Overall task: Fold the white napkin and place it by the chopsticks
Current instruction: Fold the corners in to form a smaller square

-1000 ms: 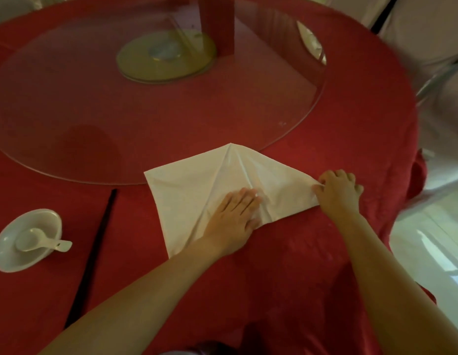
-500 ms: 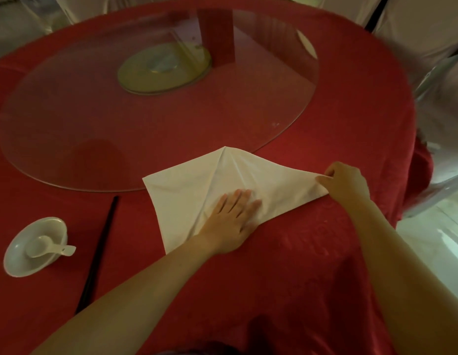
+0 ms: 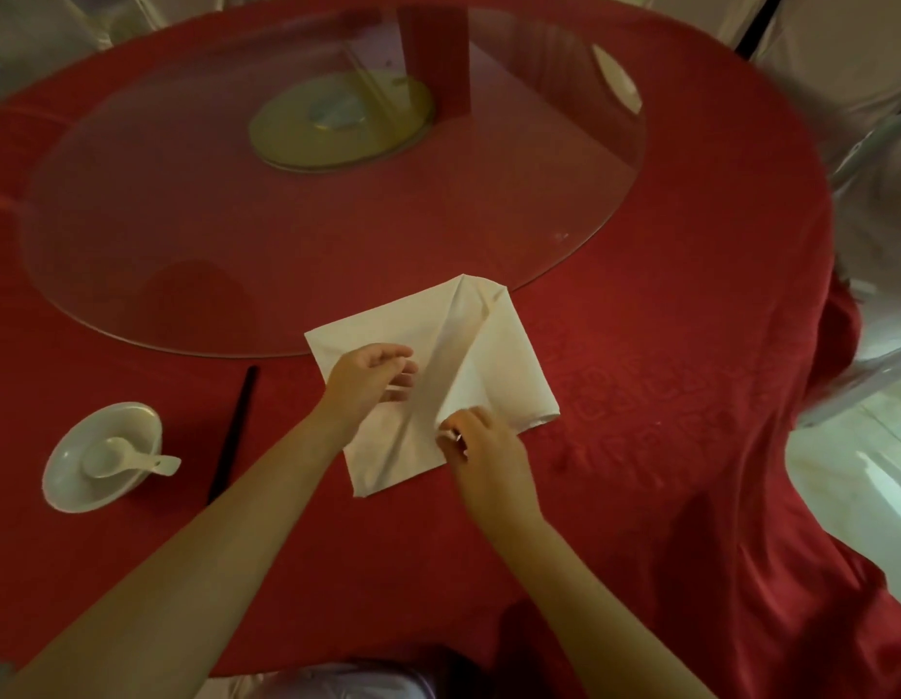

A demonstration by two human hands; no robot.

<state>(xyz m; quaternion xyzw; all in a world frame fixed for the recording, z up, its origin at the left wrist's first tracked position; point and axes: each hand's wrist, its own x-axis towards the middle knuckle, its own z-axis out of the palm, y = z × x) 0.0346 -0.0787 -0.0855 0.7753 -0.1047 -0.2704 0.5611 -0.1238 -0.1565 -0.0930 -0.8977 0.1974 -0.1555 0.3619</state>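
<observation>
A white napkin lies on the red tablecloth, just in front of the glass turntable. Its right flap is folded over toward the middle, leaving a diagonal crease. My right hand pinches the folded corner near the napkin's lower middle. My left hand hovers over the napkin's left part with fingers curled and apart, holding nothing. Black chopsticks lie to the left of the napkin, pointing away from me.
A white bowl with a white spoon in it sits left of the chopsticks. A big round glass turntable on a yellowish hub fills the table's middle. Covered chairs stand at the right.
My right hand has carried the napkin's right corner leftward over the middle, folding that flap. My left hand has lifted off the cloth and shifted left.
</observation>
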